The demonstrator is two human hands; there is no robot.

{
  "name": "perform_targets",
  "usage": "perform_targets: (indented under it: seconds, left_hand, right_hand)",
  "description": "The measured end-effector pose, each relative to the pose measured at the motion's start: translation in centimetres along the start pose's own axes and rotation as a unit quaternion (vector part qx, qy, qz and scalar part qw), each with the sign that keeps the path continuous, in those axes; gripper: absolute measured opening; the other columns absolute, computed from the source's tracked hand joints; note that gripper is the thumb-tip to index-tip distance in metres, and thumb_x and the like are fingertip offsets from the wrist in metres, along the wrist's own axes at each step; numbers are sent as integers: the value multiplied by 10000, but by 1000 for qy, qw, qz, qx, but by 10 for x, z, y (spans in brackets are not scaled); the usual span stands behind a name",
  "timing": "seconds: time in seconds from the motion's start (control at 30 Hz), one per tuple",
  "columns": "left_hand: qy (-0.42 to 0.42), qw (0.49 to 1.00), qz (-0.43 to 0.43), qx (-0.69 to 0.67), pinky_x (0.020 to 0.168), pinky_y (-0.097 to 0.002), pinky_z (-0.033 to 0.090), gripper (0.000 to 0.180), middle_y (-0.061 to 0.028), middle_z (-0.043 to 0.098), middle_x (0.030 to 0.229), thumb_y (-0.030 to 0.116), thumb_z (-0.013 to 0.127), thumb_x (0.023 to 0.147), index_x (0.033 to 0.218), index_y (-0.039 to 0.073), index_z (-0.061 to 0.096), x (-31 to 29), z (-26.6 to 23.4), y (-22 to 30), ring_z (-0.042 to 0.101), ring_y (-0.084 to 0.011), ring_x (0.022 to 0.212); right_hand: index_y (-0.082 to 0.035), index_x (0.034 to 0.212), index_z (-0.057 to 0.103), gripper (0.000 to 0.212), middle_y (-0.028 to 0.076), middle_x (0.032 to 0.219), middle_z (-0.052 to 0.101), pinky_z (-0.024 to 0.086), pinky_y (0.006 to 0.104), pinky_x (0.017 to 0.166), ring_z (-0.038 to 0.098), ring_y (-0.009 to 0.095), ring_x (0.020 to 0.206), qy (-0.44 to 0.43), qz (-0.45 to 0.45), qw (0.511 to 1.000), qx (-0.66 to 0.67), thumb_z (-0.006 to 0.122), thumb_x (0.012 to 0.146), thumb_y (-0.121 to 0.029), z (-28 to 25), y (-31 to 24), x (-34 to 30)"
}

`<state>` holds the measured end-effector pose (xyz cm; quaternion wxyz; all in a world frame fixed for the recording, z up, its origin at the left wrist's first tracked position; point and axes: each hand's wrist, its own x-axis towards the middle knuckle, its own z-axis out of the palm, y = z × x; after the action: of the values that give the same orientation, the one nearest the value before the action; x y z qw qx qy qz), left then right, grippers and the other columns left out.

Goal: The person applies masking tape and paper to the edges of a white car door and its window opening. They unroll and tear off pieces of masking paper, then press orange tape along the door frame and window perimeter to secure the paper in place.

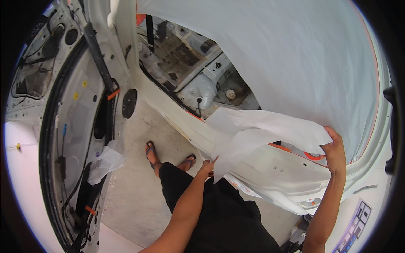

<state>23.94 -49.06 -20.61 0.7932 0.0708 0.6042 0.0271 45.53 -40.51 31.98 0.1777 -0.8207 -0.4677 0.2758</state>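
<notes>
A loose sheet of white masking paper [274, 126] stretches between my hands across the sill of a car's door opening. My right hand [334, 149] pinches its right end. Closed at its lower left edge, my left hand [207, 169] grips the paper in front of my black clothing; its fingertips are partly hidden. Under the sheet, near my right hand, an orange ring that looks like a tape roll [312, 156] shows in part. A strip of orange tape [280, 147] runs along the sill. Behind, a large pale cover sheet [303, 55] fills most of the opening.
To the left stands an open car door [82, 122], with a crumpled piece of clear plastic [105, 163] hanging on it. The stripped car interior [185, 59] shows past the cover sheet. My sandalled feet [152, 154] are on the concrete floor [126, 198].
</notes>
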Motion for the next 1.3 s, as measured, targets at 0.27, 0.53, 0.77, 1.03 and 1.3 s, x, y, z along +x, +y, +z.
perform_targets:
  seconds: [0.27, 0.53, 0.77, 1.03, 1.3]
  left_hand:
    - [190, 920, 325, 112, 856, -337, 506, 392, -124, 708, 1006, 287, 669, 1027, 1244, -33, 604, 19, -14, 7, 649, -189, 936]
    - [296, 760, 566, -120, 734, -322, 489, 388, -120, 667, 979, 162, 601, 1060, 1395, 103, 415, -36, -143, 136, 621, -194, 830]
    - [378, 737, 369, 421, 1110, -523, 400, 906, -256, 488, 1514, 156, 853, 819, 1549, 92, 320, -106, -181, 162, 509, -436, 1338]
    - [-119, 680, 560, 459, 1261, -596, 58, 718, -176, 572, 1503, 165, 909, 731, 1385, 101, 619, -56, -120, 280, 291, -336, 1574]
    - [-86, 587, 755, 279, 719, -244, 446, 135, -5, 586, 793, -2, 671, 817, 921, 15, 587, -110, -119, 405, 563, -82, 776]
  right_hand:
    - [15, 1063, 700, 381, 46, 921, 679, 497, 270, 822, 613, 140, 849, -3, 29, 994, -109, 596, 736, 180, -37, 32, -23]
    - [6, 940, 685, 157, -9, 827, 654, 441, 222, 693, 547, 61, 750, 106, -3, 992, -62, 618, 824, 87, -4, 23, -17]
    - [9, 974, 724, 140, 123, 797, 641, 460, 324, 644, 568, 217, 676, 157, -24, 973, -169, 731, 835, 23, 69, 18, -14]
    - [-41, 992, 757, 260, 134, 848, 677, 518, 356, 669, 650, 262, 716, 68, -64, 988, -119, 728, 765, 84, 105, 1, -1]
    - [-35, 922, 732, 346, 159, 870, 706, 511, 424, 670, 656, 361, 748, 65, -101, 939, -323, 713, 617, 127, 108, 35, 10]
